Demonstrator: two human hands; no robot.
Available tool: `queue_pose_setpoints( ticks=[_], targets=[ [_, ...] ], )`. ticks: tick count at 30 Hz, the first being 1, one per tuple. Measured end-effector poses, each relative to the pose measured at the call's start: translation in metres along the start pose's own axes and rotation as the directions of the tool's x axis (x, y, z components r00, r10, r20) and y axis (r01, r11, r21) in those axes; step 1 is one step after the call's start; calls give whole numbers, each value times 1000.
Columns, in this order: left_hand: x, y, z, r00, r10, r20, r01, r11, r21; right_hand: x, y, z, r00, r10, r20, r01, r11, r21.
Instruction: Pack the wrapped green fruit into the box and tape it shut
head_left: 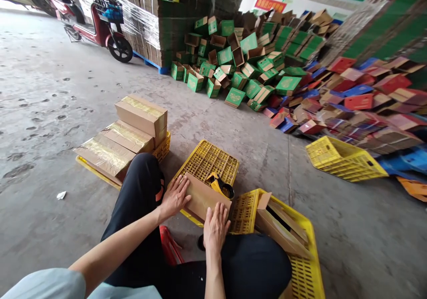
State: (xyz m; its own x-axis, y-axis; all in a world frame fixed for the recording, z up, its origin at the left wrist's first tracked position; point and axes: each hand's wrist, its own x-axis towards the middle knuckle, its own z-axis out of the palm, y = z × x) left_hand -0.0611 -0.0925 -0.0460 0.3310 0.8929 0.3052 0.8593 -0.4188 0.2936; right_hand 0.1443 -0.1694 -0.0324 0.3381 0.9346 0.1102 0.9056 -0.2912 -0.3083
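A brown cardboard box [200, 195] lies on an upturned yellow plastic crate [208, 154] between my knees. My left hand [175, 196] rests flat on the box's left end, fingers stretched out. On its right end lies my right hand [215, 228], the fingers extended over the near edge. Just behind the box, a yellow and black tape dispenser [220, 185] sits on the crate. To my right, an open cardboard box [283, 228] leans inside another yellow crate [312, 232].
Several taped cardboard boxes [140, 117] are stacked at my left on a yellow crate [163, 148]. Another yellow crate [347, 161] stands at the right. Heaped green boxes [233, 77] and red and blue boxes [358, 102] lie beyond. A red scooter [96, 28] is parked at the back left.
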Motion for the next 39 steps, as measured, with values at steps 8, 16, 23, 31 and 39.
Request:
queue_pose_setpoints(
  ticks=[8,16,23,31,39],
  targets=[
    [-21,25,2,980,180,79,-174,982,-79,-26,-40,8,971,-217,103,220,975,-18],
    [-26,12,-7,974,206,96,-197,976,-94,-46,11,5,1000,27,-11,-26,999,36],
    [-28,29,-3,985,158,66,-155,986,-55,-20,36,17,969,231,-84,-185,910,371],
    [-34,39,6,987,162,5,-162,987,-7,-3,43,12,901,429,72,-408,774,484],
    [-31,36,3,985,174,14,-173,985,-16,5,36,9,937,342,65,-335,833,440]
  ],
)
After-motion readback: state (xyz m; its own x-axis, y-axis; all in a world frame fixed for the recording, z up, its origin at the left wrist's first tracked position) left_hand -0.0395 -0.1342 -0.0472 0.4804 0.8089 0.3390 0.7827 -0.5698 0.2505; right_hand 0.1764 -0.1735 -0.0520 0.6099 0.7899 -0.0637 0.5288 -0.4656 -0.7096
